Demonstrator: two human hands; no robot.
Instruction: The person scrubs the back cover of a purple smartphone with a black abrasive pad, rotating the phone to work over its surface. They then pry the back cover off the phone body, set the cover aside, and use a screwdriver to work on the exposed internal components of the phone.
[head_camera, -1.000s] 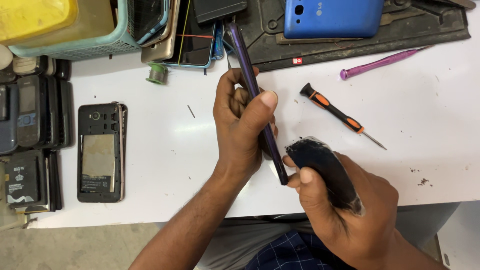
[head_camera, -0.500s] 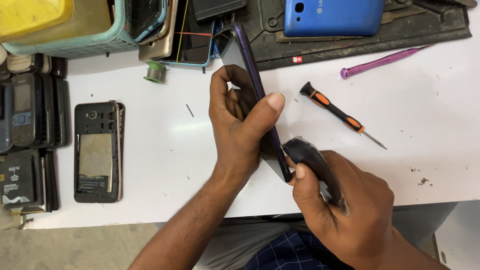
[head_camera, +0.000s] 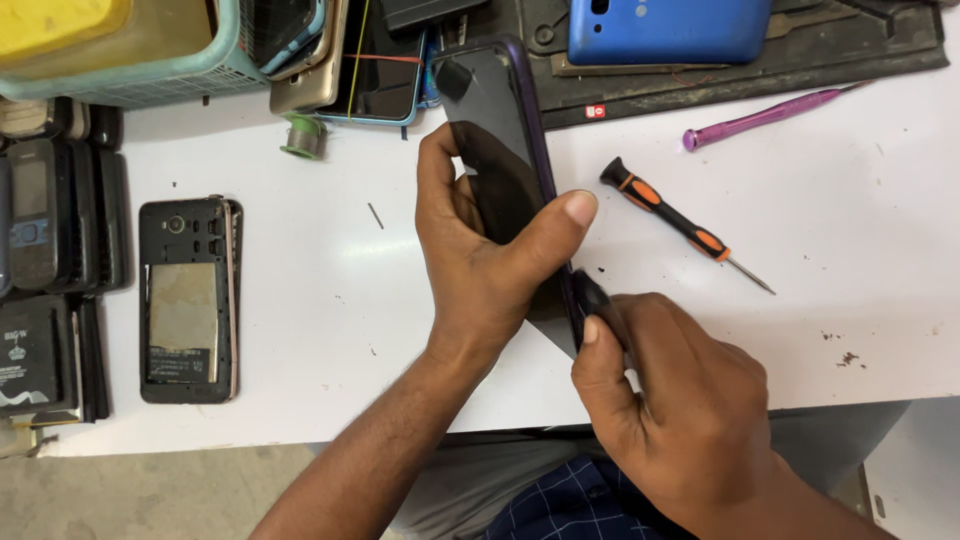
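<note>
My right hand (head_camera: 690, 410) covers most of the small black tool (head_camera: 590, 298) it grips, so I cannot make out its shape or where its tip meets the phone (head_camera: 505, 170). The phone's lower end is hidden behind both hands, and the mat (head_camera: 740, 70) and blue phone cover (head_camera: 665, 28) at the top are cut off by the frame. My left hand (head_camera: 485, 265) is clamped on the phone, thumb across its dark glass, fingers behind, holding it tilted above the white tabletop (head_camera: 850, 230) near the front edge. The orange-and-black screwdriver (head_camera: 680, 222) lies just beside it, the purple tool (head_camera: 765, 115) farther back, and an opened phone (head_camera: 188, 298) lies well apart at left. Compared with half a second ago, the phone has turned so its glass faces me more, and less of the black tool shows beneath my right hand
</note>
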